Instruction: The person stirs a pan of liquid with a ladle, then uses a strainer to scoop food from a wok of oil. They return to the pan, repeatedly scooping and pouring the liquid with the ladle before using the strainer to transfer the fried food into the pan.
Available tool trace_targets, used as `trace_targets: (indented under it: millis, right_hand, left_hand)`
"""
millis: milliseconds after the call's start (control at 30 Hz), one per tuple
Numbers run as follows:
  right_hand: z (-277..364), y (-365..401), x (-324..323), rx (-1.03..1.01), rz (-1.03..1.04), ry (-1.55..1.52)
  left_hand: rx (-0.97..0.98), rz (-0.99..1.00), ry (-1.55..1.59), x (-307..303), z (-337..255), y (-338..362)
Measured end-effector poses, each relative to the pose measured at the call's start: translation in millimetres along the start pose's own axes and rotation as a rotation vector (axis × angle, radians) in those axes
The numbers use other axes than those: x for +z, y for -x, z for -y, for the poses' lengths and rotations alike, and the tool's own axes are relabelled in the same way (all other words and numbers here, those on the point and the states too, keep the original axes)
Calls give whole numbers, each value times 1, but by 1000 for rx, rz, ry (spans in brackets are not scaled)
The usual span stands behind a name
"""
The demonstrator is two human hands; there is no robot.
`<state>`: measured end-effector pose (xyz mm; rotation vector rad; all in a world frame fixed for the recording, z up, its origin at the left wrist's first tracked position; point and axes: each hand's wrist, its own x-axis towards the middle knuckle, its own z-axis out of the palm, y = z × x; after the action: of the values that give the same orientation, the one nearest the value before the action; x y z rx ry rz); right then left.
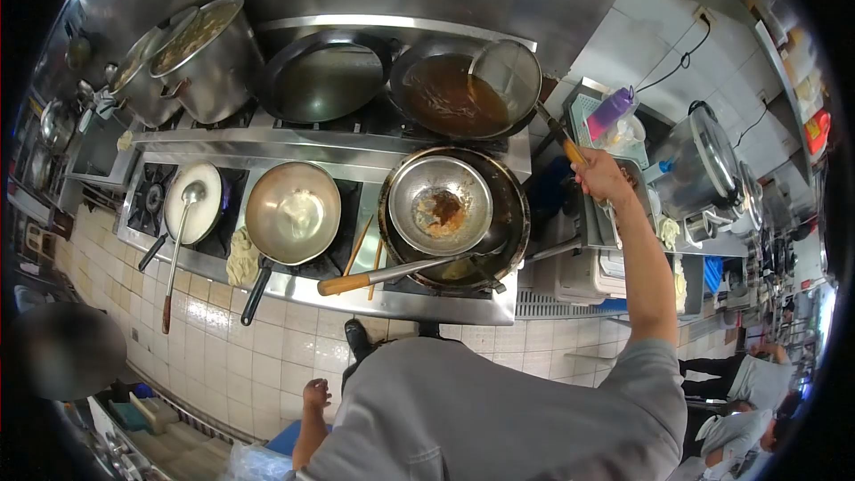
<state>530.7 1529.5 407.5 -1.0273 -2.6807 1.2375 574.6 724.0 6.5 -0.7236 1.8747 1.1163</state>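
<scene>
- The stove point(427, 306) stretches in front of me in two steel tiers, every pan and pot here standing on it.
- Two stockpots point(218, 89) stand at the rear left, side by side.
- The front wok point(514, 205), its rim crusted, sits at the right end of the lower tier.
- The black wok point(278, 80) sits on the rear tier, beside the stockpots.
- The brown wok point(436, 47), just right of it, holds brown liquid.
- My strainer point(505, 71) tilts over the right part of the brown wok; I cannot tell whether its mesh touches the liquid.
- A steel bowl point(403, 205) rests within the front wok's rim, reddish-brown bits in its bottom.
- The bare pan point(294, 200) stands left of the front wok, handle toward me.
- A smaller pan point(194, 200), far left, holds something white, with a long ladle point(178, 249) lying across it.
- My right hand point(600, 175) is wrapped around the strainer's wooden handle.
- My left hand point(316, 393) hangs low at my side, its fingers loosely bent and free.
- A crumpled cloth point(240, 258) lies between the two pans.
</scene>
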Motion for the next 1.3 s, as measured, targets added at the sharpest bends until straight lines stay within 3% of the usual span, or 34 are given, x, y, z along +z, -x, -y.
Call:
trace_targets:
  millis: [267,800,967,1300]
  right_hand:
    - [21,30,40,73,6,-74]
    - [100,58,178,115,-171,-253]
    - [124,48,225,91,-256,-182]
    - [192,18,300,176,-341,-609]
  left_hand:
    - [61,28,127,-1,-40,-28]
    - [-79,59,16,-95,17,-63]
    - [-94,33,100,-125,15,-70]
    - [-54,10,133,-167,8,-87]
